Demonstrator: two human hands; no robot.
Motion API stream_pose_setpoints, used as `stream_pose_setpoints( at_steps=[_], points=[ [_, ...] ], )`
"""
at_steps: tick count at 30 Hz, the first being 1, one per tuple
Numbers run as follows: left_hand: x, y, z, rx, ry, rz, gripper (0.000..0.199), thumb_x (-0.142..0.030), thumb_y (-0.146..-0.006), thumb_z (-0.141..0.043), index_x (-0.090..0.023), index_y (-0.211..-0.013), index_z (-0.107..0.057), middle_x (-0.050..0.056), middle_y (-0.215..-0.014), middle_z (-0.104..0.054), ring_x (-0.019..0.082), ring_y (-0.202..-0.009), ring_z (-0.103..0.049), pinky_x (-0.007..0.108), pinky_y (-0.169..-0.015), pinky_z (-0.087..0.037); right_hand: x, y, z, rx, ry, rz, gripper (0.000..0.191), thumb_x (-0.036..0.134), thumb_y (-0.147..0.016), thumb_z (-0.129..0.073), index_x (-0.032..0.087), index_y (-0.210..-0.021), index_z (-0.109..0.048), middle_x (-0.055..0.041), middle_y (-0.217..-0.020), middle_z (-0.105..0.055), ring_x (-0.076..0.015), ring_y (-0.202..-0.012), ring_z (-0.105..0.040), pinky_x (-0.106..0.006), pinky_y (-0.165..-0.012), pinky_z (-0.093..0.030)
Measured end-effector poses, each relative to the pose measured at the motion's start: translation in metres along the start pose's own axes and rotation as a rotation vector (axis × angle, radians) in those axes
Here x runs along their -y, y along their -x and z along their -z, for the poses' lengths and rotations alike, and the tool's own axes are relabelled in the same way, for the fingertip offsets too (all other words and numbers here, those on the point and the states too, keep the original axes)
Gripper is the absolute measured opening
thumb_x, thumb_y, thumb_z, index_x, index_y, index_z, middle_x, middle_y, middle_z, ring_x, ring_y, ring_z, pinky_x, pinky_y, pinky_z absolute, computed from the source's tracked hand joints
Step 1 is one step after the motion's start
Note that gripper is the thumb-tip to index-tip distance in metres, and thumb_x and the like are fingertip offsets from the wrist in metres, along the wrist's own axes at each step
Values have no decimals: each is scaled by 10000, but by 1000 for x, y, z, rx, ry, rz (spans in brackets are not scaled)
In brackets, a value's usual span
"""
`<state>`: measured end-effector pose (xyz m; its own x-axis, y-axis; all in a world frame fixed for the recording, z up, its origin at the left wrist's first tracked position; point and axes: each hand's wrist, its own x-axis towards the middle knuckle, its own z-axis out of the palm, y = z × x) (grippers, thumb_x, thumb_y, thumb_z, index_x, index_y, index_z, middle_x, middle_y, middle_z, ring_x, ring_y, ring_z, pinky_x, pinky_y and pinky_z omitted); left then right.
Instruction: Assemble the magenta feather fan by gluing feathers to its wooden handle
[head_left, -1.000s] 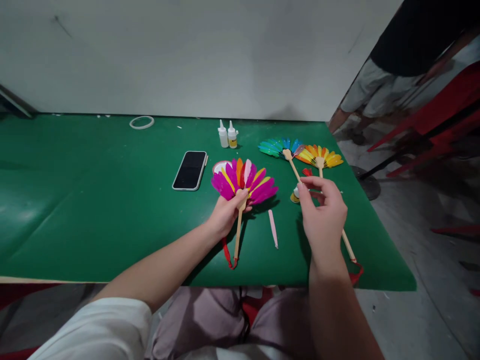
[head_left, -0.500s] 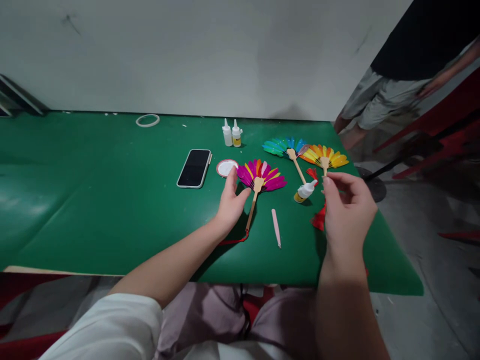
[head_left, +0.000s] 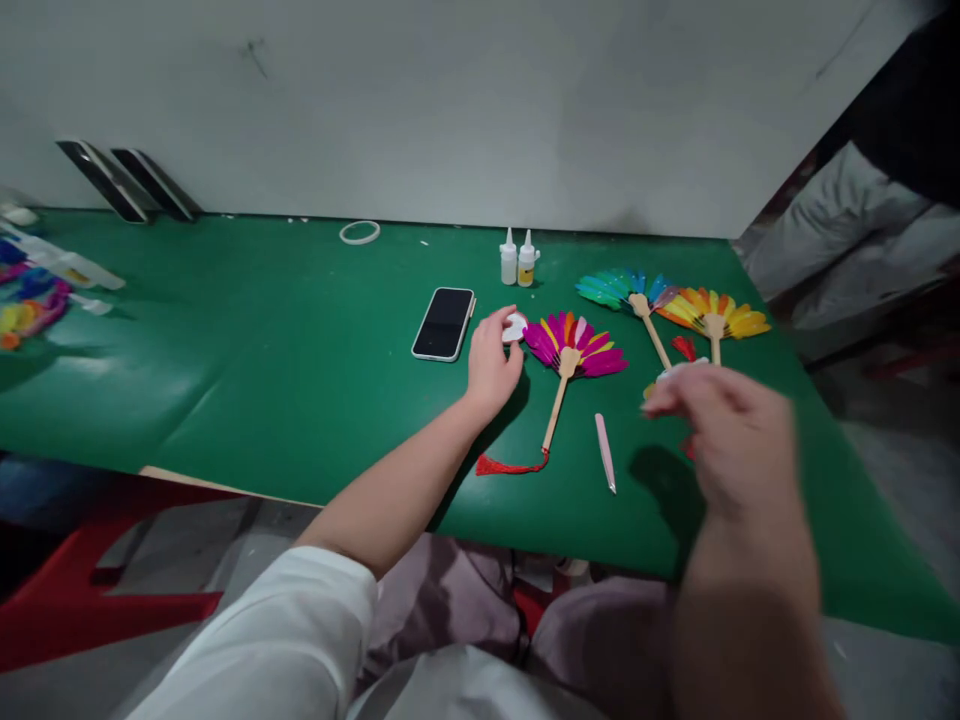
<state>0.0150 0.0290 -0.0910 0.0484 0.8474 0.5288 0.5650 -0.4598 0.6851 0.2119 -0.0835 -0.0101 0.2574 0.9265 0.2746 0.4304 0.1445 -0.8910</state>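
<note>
My left hand (head_left: 496, 362) is curled around the near-left edge of a small round white dish (head_left: 516, 328) with a reddish rim, thumb and fingers at its sides. To its right lies a magenta feather fan (head_left: 570, 360) with a wooden handle and red tassel (head_left: 501, 467). My right hand (head_left: 731, 435), smeared by motion, is raised over the table's right side with fingertips pinched; anything between them cannot be made out. Behind it, a glue bottle (head_left: 649, 392) is mostly hidden. Pink tweezers (head_left: 605, 452) lie between the hands.
Beyond my right hand lie a blue-green feather fan (head_left: 637, 295) and a yellow-orange one (head_left: 716, 320). Two small bottles (head_left: 517, 262) stand near the wall. A phone (head_left: 443, 324) and a white ring (head_left: 360, 233) are leftward. Coloured feathers (head_left: 30, 300) lie far left; a person stands at right.
My view has turned left. My left hand has moved from beside the magenta fan onto the white dish, its fingers curling. My right hand has come inward, away from the yellow fan's handle.
</note>
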Motion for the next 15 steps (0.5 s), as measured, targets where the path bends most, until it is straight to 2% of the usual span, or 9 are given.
stream_pose_setpoints(
  at_steps=[3,5,7,11,15],
  points=[
    [15,-11,6,63,-271,-44,607,-138,-719,-529,-115,-1299,-352,168,-1225,-478,276,-1193,-394,430,-1009,-304,-12,-12,-21,175,370,-117,370,503,-791,-469,200,-590,-536,12,-534,-546,-138,-522,-501,-263,-515,-359],
    [23,-16,6,139,-388,-39,693,-208,-709,-578,-107,-1339,-307,205,-1317,-399,322,-1258,-326,467,-1031,-260,-23,-14,-26,289,594,-175,340,517,-783,-465,212,-638,-505,12,-548,-543,-145,-518,-487,-253,-481,-302],
    [28,-18,4,199,-454,-45,730,-280,-721,-594,-115,-1360,-282,229,-1364,-340,343,-1277,-306,484,-1031,-249,-33,-13,-26,408,722,-229,287,505,-751,-514,224,-698,-485,11,-588,-557,-154,-538,-499,-245,-471,-276],
    [32,-20,0,226,-494,-43,700,-331,-774,-548,-100,-1370,-262,243,-1349,-368,327,-1278,-323,477,-1018,-274,-40,-7,-25,627,760,-258,189,370,-722,-575,243,-800,-458,24,-638,-551,-150,-564,-514,-235,-483,-275],
    [35,-23,1,229,-481,-49,711,-336,-770,-558,-89,-1367,-260,252,-1316,-408,330,-1246,-370,475,-988,-310,-36,-4,-34,703,628,-181,120,238,-756,-497,245,-871,-464,41,-617,-519,-139,-583,-517,-229,-508,-298]
  ],
)
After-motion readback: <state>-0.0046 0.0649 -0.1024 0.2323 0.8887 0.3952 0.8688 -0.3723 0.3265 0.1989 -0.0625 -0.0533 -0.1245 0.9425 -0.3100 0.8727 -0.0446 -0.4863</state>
